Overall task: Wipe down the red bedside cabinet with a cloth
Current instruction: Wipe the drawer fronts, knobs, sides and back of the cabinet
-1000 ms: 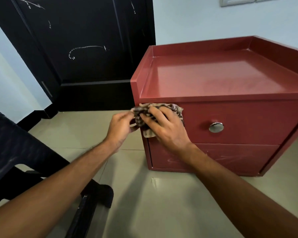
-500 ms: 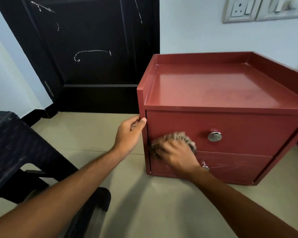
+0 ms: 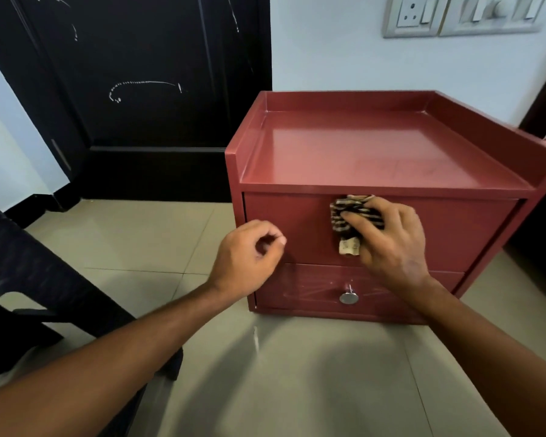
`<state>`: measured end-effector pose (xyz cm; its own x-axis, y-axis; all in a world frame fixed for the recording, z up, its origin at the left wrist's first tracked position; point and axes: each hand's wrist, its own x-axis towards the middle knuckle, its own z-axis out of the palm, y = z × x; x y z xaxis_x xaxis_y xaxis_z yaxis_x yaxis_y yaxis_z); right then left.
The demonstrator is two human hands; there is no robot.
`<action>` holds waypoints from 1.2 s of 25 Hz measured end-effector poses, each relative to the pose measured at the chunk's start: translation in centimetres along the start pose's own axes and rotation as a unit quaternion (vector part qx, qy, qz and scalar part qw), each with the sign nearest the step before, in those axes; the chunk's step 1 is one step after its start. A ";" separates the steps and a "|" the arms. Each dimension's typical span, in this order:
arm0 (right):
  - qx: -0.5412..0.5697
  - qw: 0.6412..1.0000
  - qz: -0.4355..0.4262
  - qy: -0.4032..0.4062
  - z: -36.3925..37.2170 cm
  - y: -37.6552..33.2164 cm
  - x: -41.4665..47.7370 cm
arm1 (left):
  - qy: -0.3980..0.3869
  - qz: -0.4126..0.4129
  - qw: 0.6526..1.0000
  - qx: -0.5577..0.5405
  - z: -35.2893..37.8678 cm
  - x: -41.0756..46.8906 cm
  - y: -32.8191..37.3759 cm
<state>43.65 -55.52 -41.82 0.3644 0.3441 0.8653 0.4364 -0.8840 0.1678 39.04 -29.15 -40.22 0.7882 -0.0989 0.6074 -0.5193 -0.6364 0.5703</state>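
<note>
The red bedside cabinet (image 3: 375, 152) stands on the tiled floor against the wall, with a raised rim around its top and two drawers in front. My right hand (image 3: 391, 238) presses a striped brown cloth (image 3: 350, 222) against the middle of the upper drawer front, hiding that drawer's knob. The lower drawer's round metal knob (image 3: 349, 297) shows below my wrist. My left hand (image 3: 249, 257) hovers loosely curled in front of the cabinet's left front edge, holding nothing and apart from the wood.
A black door (image 3: 145, 89) fills the wall to the left of the cabinet. A dark chair (image 3: 29, 263) stands at the left near my left arm. Wall sockets and switches (image 3: 454, 14) sit above the cabinet. Beige floor tiles (image 3: 297, 373) spread in front.
My right hand has carried the cloth from the left end of the upper drawer, down, then up and right to its middle. My left hand has let go of the cabinet's left edge.
</note>
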 end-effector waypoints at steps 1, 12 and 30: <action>0.016 1.000 0.024 0.003 0.0 0.4 -0.4 | -0.011 0.035 0.999 0.013 0.4 0.7 0.8; 0.037 0.994 0.067 -0.076 -2.5 5.8 -5.2 | -0.018 0.191 0.931 0.310 1.4 6.5 2.0; 0.154 0.966 0.197 0.058 1.3 -1.8 -5.4 | 0.057 0.194 0.896 0.396 6.4 7.4 2.6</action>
<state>41.91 -55.35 -47.41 0.4659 -0.0539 0.8832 0.5134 -0.7965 -0.3195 45.63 -36.37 -37.81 0.5370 -0.3811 0.7526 -0.3150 -0.9182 -0.2402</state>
